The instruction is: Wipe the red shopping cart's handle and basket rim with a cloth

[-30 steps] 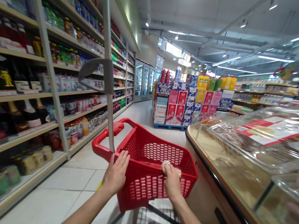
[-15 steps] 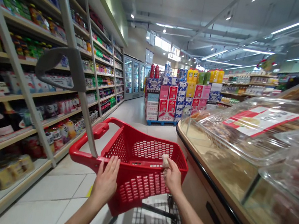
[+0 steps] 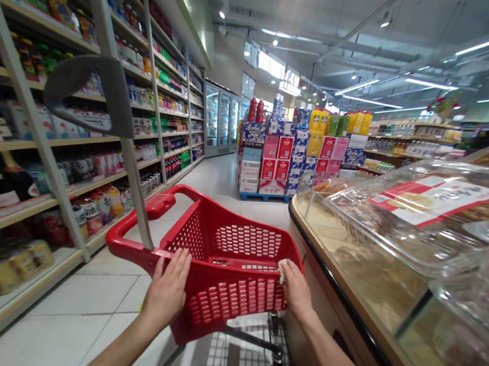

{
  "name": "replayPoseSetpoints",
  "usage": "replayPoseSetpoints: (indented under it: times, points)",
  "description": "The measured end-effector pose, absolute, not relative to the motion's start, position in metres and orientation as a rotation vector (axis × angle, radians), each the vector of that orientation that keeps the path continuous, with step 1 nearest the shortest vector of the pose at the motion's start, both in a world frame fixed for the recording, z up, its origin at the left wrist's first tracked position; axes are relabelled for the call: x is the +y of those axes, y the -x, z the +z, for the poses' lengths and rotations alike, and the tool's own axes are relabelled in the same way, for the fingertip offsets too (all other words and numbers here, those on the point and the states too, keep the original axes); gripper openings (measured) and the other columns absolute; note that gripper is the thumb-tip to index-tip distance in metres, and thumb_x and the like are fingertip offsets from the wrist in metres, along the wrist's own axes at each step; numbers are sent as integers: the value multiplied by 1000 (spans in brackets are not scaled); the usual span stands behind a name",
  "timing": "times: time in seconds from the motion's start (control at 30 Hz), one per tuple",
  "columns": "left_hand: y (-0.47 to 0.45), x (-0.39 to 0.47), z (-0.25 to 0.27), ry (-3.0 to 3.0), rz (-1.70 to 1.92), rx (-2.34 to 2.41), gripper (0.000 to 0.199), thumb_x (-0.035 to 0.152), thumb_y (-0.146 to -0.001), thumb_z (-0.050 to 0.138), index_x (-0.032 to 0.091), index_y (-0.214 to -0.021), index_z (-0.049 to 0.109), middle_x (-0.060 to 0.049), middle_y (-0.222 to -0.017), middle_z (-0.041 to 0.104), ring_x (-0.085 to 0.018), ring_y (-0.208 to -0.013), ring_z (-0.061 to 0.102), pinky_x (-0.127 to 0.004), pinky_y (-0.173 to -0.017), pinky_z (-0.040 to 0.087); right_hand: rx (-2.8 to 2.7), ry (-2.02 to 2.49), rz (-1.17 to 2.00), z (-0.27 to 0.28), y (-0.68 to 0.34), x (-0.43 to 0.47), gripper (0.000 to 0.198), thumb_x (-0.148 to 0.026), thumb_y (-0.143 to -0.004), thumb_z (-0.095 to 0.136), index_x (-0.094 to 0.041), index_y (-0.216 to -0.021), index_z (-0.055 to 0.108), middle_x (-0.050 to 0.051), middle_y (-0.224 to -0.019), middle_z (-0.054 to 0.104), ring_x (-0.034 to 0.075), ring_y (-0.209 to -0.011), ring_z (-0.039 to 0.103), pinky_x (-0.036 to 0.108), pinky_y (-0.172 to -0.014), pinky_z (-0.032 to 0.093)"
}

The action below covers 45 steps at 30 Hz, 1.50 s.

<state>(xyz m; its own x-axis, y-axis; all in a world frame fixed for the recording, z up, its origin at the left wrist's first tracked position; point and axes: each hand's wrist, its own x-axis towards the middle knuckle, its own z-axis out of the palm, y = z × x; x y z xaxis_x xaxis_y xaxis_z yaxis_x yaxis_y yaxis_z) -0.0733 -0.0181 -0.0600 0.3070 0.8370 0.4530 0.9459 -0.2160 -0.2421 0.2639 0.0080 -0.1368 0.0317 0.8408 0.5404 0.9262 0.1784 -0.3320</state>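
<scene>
A red shopping cart (image 3: 226, 292) with a perforated plastic basket stands right in front of me, turned sideways with its handle end to the left. The fingers of my left hand (image 3: 166, 292) lie stretched out on the near rim, just right of a metal pole. Around a small crumpled white cloth (image 3: 282, 270), perhaps a tissue, the fingers of my right hand (image 3: 297, 288) are closed at the right corner of the rim. No goods show in the visible part of the basket. The grey metal pole (image 3: 133, 174) rises from the cart and bears a dark grey looped grip (image 3: 122, 100).
Shelves (image 3: 82, 199) of bottles, cans and packets line the left. Close on the right stands a display counter (image 3: 347, 300) with clear plastic food boxes (image 3: 438, 200). Stacked drink cartons (image 3: 276, 163) on a blue pallet stand ahead, with glass-door coolers (image 3: 220, 116) farther back.
My right hand has moved right along the rim with the cloth, out to the basket's corner. My left hand stays on the near rim. The cart sits slightly farther left in view.
</scene>
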Motion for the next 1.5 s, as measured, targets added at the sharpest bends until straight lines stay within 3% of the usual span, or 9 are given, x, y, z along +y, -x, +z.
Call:
replayPoseSetpoints:
  times: [0.1,0.33,0.53,0.73,0.87,1.07,1.2,1.4,1.5]
  points:
    - [72,-20,-59,2112,-316,-1590,67,16,-60,38,6,-126,37,-10,-136,30,-23,-128,23,-44,-106,9,-1787,1652,-165,-137,-285,7,45,-6,-72,37,-21,-110,56,5,-118,54,17,-111,48,34,-94,38]
    - [68,-23,-56,2108,-323,-1629,68,18,-59,41,3,-125,37,-12,-135,32,-24,-128,22,-44,-106,7,-1625,1647,-196,-163,-278,-11,41,-9,-74,35,-17,-106,59,8,-120,52,21,-119,39,42,-99,34]
    - [66,-23,-56,2104,-327,-1629,68,18,-58,41,2,-125,37,-13,-136,29,-25,-128,23,-44,-106,9,-1450,1515,-184,-156,-261,-7,47,-9,-75,33,-16,-118,50,8,-122,51,19,-114,45,39,-97,37]
    - [64,-23,-56,2112,-316,-1624,68,17,-59,41,3,-125,36,-12,-136,31,-24,-128,23,-44,-106,8,-1902,1171,-151,-156,-227,-17,48,-4,-76,34,-23,-116,53,3,-123,51,16,-121,36,39,-99,35]
    - [66,-24,-56,2114,-314,-1625,68,17,-60,40,4,-126,35,-11,-136,31,-24,-128,22,-44,-106,8,-1712,1401,-190,-173,-258,-28,46,-5,-75,36,-18,-116,53,7,-127,46,19,-123,33,43,-100,32]
    - [64,-25,-55,2127,-297,-1634,68,17,-60,40,4,-126,35,-11,-137,30,-24,-128,21,-43,-106,8,-1991,1446,71,-193,-266,-50,40,-9,-76,40,-23,-107,60,6,-115,57,19,-111,49,37,-92,43]
    - [64,-25,-56,2125,-284,-1635,69,18,-60,40,4,-127,33,-11,-138,28,-24,-129,18,-44,-106,7,-1850,1260,-152,-171,-239,-45,43,-9,-81,36,-21,-120,49,6,-128,45,18,-124,31,43,-102,29]
    - [67,-27,-56,2151,-276,-1639,67,17,-61,39,5,-127,34,-11,-138,28,-23,-129,20,-44,-106,7,-2168,1129,-184,-182,-204,-45,35,-11,-84,37,-23,-110,57,5,-115,57,16,-115,44,33,-91,44]
    - [68,-28,-56,2166,-304,-1617,67,17,-62,38,5,-128,32,-12,-138,25,-24,-129,19,-45,-106,7,-2104,1096,-265,-171,-189,-41,36,-11,-85,36,-20,-117,51,7,-123,50,19,-122,34,42,-96,38]
